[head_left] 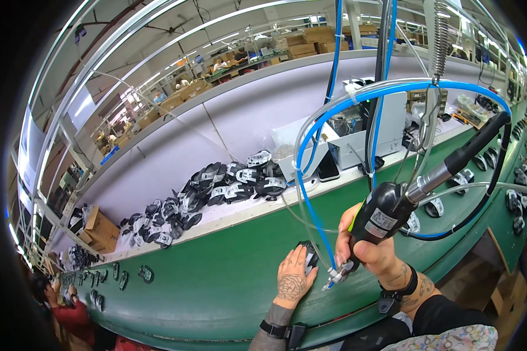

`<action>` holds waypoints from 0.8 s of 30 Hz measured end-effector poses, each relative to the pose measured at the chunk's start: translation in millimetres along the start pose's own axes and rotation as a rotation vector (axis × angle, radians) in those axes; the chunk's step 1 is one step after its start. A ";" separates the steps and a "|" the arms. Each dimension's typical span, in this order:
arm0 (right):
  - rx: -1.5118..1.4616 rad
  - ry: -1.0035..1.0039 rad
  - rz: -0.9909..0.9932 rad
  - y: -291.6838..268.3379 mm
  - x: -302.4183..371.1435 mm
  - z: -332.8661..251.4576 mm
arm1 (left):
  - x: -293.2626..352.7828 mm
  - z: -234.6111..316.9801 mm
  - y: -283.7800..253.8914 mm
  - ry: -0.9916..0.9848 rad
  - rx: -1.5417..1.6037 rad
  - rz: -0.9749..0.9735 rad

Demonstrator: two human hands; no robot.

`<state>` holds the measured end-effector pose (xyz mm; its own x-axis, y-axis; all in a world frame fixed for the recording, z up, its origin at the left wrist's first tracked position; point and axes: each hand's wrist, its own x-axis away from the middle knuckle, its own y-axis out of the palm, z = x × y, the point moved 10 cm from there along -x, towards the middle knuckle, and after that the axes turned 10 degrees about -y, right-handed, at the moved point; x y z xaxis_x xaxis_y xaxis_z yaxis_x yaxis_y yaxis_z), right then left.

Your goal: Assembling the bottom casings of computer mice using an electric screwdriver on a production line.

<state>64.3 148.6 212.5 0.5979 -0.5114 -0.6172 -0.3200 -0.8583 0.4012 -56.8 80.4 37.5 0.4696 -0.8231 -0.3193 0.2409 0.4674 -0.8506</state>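
On the green belt (216,281), 1 dark housing with a grey upper face (310,258) lies about midway between the far and near edges, its long axis running roughly from edge to edge. Of the 2 hands, the left hand (291,278) is nearer: it lies over the housing's left side, fingers extended and close together; whether they grip cannot be told. The right hand (373,253) is wrapped around 1 black driver (383,212) slanting down leftward; its metal nose (335,274) stands just right of the housing, closer to the near edge.
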 end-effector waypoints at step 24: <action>-0.036 -0.010 -0.033 3.6 1.3 4.9 | 2.8 8.8 -6.6 0.005 0.017 0.059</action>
<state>60.4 144.7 209.8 0.6005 -0.4831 -0.6372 -0.2734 -0.8729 0.4041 -49.6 77.8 45.9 0.4790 -0.7956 -0.3709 0.2274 0.5206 -0.8229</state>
